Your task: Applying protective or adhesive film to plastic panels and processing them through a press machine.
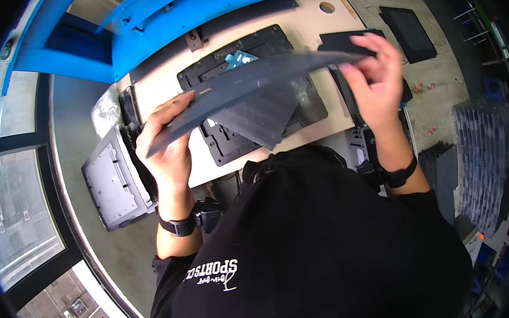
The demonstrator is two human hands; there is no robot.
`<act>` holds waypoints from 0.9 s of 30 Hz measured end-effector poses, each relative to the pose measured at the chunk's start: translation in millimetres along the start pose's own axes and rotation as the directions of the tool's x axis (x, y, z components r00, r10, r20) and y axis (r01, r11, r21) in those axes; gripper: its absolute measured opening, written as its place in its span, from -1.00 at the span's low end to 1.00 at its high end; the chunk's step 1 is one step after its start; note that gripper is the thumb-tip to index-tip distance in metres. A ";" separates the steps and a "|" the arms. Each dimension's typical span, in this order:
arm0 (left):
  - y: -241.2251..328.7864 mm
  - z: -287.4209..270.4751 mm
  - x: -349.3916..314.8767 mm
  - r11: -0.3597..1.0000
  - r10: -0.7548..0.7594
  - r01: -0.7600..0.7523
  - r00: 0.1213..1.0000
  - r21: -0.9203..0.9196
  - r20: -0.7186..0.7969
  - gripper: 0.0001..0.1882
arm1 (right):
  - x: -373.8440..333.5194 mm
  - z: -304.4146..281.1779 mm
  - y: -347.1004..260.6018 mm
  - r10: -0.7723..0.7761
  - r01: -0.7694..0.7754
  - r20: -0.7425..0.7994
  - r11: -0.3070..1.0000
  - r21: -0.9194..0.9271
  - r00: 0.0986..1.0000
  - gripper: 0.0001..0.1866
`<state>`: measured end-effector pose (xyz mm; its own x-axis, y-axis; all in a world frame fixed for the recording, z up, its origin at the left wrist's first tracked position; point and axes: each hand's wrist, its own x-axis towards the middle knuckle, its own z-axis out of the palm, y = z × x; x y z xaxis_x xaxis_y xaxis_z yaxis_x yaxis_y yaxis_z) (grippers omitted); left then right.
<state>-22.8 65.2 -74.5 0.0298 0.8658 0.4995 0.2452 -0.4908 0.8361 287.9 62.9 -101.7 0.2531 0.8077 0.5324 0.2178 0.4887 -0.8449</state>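
Working above a pale wooden table (309, 18). Black shell (220, 147) lies flat; dark panel (236, 91) tilted over it, off the surface. Left hand (173, 160) curled firmly round panel's left end; right hand (380, 82) half-open at the other end, blurred, can't tell if gripping. Best support both ends, clear of blue packet (239, 58).

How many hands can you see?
2: the left hand is holding the left end of the dark panel, and the right hand is at its right end.
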 end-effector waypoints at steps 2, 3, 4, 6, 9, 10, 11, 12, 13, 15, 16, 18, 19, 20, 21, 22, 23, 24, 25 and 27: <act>8.1 8.5 5.2 0.984 -0.039 0.051 0.997 0.170 -0.072 -0.80 | 0.8 8.8 -35.5 0.009 0.017 0.095 0.962 -0.271 0.995 -0.36; 13.7 13.0 11.1 0.959 0.025 -0.016 0.999 0.283 -0.030 -0.73 | 7.1 19.1 -41.7 -0.306 0.400 0.298 0.851 -0.339 0.904 -0.40; 26.8 19.2 18.4 0.880 0.200 -0.212 0.977 0.425 0.074 -0.66 | 9.6 32.1 -52.0 -0.357 0.526 0.427 0.754 -0.393 0.831 -0.49; 56.1 32.0 23.5 0.781 0.223 -0.351 0.929 0.517 0.295 -0.60 | 14.5 40.9 -63.1 -0.178 0.471 0.550 0.755 -0.455 0.816 -0.46; 58.7 26.3 24.8 0.785 0.379 -0.400 0.914 0.472 0.144 -0.48 | 29.8 34.7 -38.2 -0.362 0.461 0.343 0.843 -0.277 0.867 -0.49; 53.6 20.0 26.4 0.789 0.493 -0.434 0.870 0.434 -0.026 -0.35 | 29.3 27.5 -37.1 -0.296 0.360 0.315 0.918 -0.167 0.902 -0.54; 51.3 14.4 27.5 0.876 0.419 -0.336 0.885 0.347 -0.201 -0.26 | 28.2 22.6 -36.8 -0.307 0.350 0.292 0.931 -0.105 0.906 -0.57; 49.6 7.3 27.6 0.941 0.317 -0.243 0.877 0.236 -0.361 -0.16 | 27.9 17.9 -35.5 -0.315 0.338 0.269 0.940 -0.043 0.910 -0.61; 50.3 -4.2 27.4 0.990 0.129 -0.112 0.960 0.082 -0.249 -0.09 | 28.2 9.9 -31.1 -0.335 0.370 0.299 0.927 -0.066 0.893 -0.67; 29.3 -21.9 27.2 0.985 0.165 -0.163 0.986 -0.063 0.033 -0.43 | 29.5 7.6 -34.9 -0.355 0.390 0.340 0.920 -0.039 0.871 -0.68; 25.7 -22.2 29.7 0.982 0.177 -0.166 0.974 -0.088 0.143 -0.55 | 31.9 7.8 -34.1 -0.381 0.415 0.365 0.910 -0.017 0.849 -0.69; 30.9 -12.8 26.3 0.992 0.097 -0.090 0.992 -0.090 0.079 -0.76 | 28.7 9.4 -29.2 -0.356 0.377 0.363 0.926 0.013 0.861 -0.72; 26.1 -14.1 28.5 0.990 0.120 -0.112 0.989 -0.086 0.088 -0.78 | 29.0 9.7 -27.2 -0.348 0.373 0.364 0.928 0.002 0.864 -0.72; 23.0 -14.7 30.1 0.987 0.143 -0.135 0.985 -0.082 0.097 -0.80 | 29.6 10.1 -25.6 -0.340 0.369 0.364 0.929 -0.010 0.867 -0.73; 22.2 -13.9 31.1 0.988 0.141 -0.133 0.985 -0.082 0.098 -0.80 | 31.0 10.7 -24.1 -0.338 0.367 0.364 0.930 -0.011 0.868 -0.73; 22.6 -12.5 30.0 0.988 0.134 -0.128 0.988 -0.089 0.075 -0.81 | 30.8 10.2 -23.6 -0.316 0.336 0.372 0.942 0.011 0.873 -0.76; 22.8 -11.5 29.5 0.988 0.128 -0.123 0.990 -0.097 0.052 -0.83 | 30.5 9.6 -23.3 -0.294 0.305 0.379 0.952 0.033 0.877 -0.75; 22.4 -11.3 29.3 0.987 0.130 -0.125 0.990 -0.098 0.053 -0.83 | 29.7 9.6 -23.0 -0.296 0.307 0.378 0.951 0.032 0.878 -0.75; 21.3 -12.2 30.3 0.988 0.122 -0.115 0.991 -0.105 0.058 -0.83 | 29.8 11.4 -21.5 -0.272 0.257 0.351 0.962 0.089 0.896 -0.76; 19.3 -13.1 32.2 0.988 0.119 -0.111 0.991 -0.110 0.062 -0.83 | 31.1 12.5 -17.3 -0.251 0.213 0.323 0.966 0.150 0.912 -0.71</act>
<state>-29.8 82.3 -39.3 0.1191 0.8058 0.5801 0.1327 -0.5919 0.7950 280.3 83.6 -71.1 -0.1282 0.7207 0.6813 0.1231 0.6932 -0.7102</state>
